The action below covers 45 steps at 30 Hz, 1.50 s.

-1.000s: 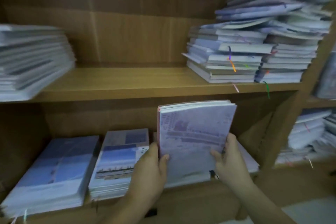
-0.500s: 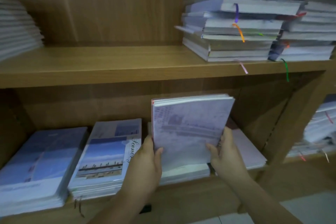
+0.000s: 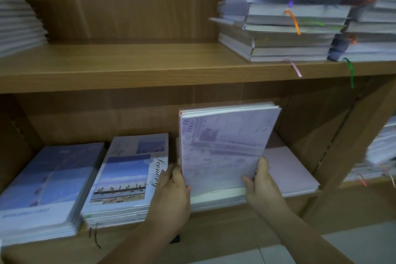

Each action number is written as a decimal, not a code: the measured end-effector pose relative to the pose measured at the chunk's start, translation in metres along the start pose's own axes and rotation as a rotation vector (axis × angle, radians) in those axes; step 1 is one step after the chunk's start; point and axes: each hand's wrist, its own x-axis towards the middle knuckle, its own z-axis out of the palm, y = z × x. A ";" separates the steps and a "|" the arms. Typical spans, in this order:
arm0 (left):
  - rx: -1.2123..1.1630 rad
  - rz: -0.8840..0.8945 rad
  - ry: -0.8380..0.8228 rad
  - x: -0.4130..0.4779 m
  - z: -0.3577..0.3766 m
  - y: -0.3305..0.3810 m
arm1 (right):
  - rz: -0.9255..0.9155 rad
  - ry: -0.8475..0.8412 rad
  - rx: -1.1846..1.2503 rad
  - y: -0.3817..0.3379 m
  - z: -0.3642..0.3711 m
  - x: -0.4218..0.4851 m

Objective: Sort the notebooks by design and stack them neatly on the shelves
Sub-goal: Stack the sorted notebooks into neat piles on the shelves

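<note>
Gripping a lilac bundle of notebooks (image 3: pixel 225 146) from both sides, in the middle of the lower shelf (image 3: pixel 225 221). Clasping its lower left edge with the left hand (image 3: pixel 171 197), laying the thumb across the front cover and tucking the fingers behind. Clasping its lower right edge with the right hand (image 3: pixel 264 186) in the same manner, thumb in front. Keeping the bundle upright, cover facing outward, red spine edges showing at the top left corner. Standing it over a flat pale stack (image 3: pixel 216 199); cannot tell whether the bottom edge is touching that stack or hanging just above it.

Lying just to the right of that, a pink stack (image 3: pixel 289 167). Lying just to the left, a stack with a sky-and-pier cover (image 3: pixel 126 173) bearing the word "Scenery", the left hand's knuckles sitting close against its right edge. Lying further left and beside it, a blue stack (image 3: pixel 42 184).

Sitting on the upper shelf (image 3: pixel 128 64), at the right, tall untidy piles of thick notebooks (image 3: pixel 289 28), with purple, orange, pink and green ribbons dangling from their pages. Sitting at the far left of the same shelf, a fanned white pile (image 3: pixel 17 17), blurred.
</note>
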 end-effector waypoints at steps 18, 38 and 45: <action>-0.564 -0.272 -0.061 0.008 -0.038 0.022 | 0.012 0.040 0.074 -0.017 -0.016 0.016; 0.071 -0.125 0.069 0.029 -0.018 0.001 | 0.025 -0.052 -0.239 -0.009 0.013 0.029; 0.016 0.004 -0.126 0.004 -0.032 -0.016 | 0.083 -0.194 -0.283 -0.008 -0.005 0.017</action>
